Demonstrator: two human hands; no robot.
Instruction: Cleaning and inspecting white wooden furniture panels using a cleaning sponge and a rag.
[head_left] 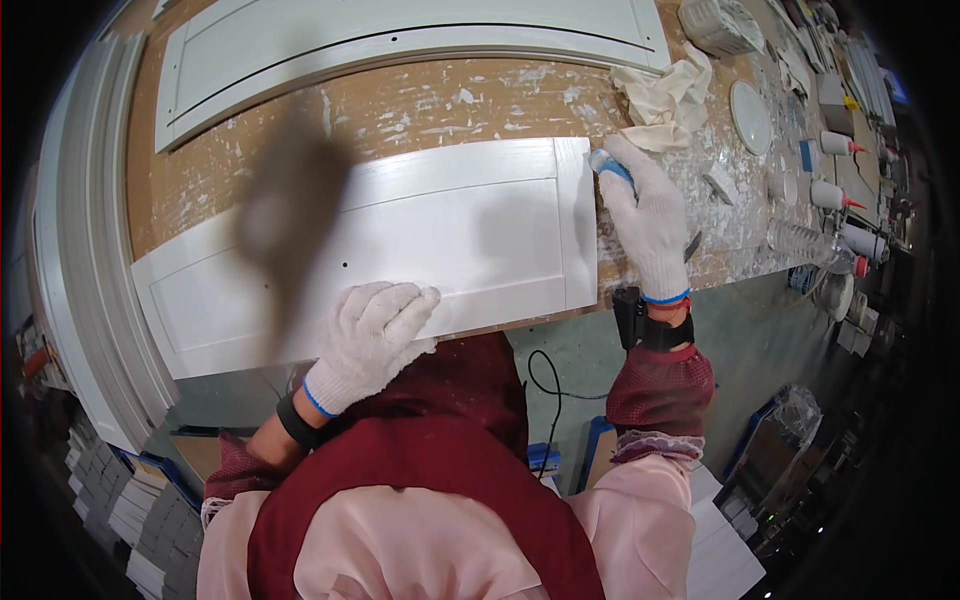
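Note:
A white framed panel point(450, 215) lies flat along the near edge of the workbench. My left hand point(372, 335), in a white knitted glove, rests on the panel's front edge, fingers laid on the top face and holding nothing loose. At the panel's right end is my right hand point(645, 215), also gloved. Its fingers are closed on a small blue object point(612, 170) against the panel's end edge. The glove covers most of that object, so its kind is unclear. A dark, blurred shape point(295, 200) close to the camera hides part of the panel's left half.
Another white panel point(400, 40) lies at the back of the paint-spattered workbench point(470, 95). A crumpled cloth point(665, 100), a tub point(720, 25), a round lid point(750, 117) and red-tipped bottles point(835, 143) are at the right. Long white boards point(85, 230) stand along the left.

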